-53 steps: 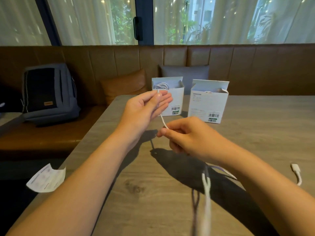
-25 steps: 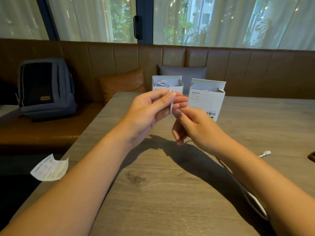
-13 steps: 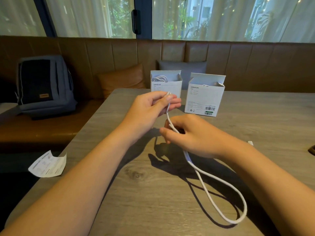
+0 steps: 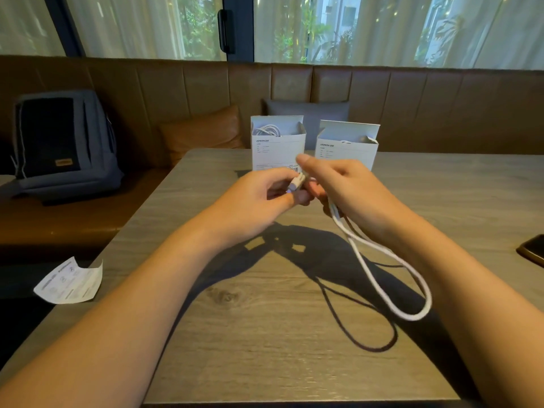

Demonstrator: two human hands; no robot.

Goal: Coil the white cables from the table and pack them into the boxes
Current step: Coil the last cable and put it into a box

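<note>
Both hands (image 4: 265,195) (image 4: 344,187) pinch cable (image 4: 382,260) ends between fingers (image 4: 303,198) — loop hanging below

Daylight coming in through sheer curtains (image 4: 126,25) over windows (image 4: 323,28). Brown leather bench (image 4: 441,107) running along the wall behind the wood-grain worktop (image 4: 250,334); orange cushion (image 4: 203,131) and grey cushion (image 4: 306,113) sitting on it.

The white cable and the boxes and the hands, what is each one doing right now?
Thin white cable: held up in both hands, one long loop hanging above the wooden table.
Left hand: pinches the cable's plug ends.
Right hand: grips the cable.
Left white cardboard box: upright, open, coiled cable inside.
Right white cardboard box: upright, open, contents hard to tell.
Grey backpack: upright on the bench.
</note>
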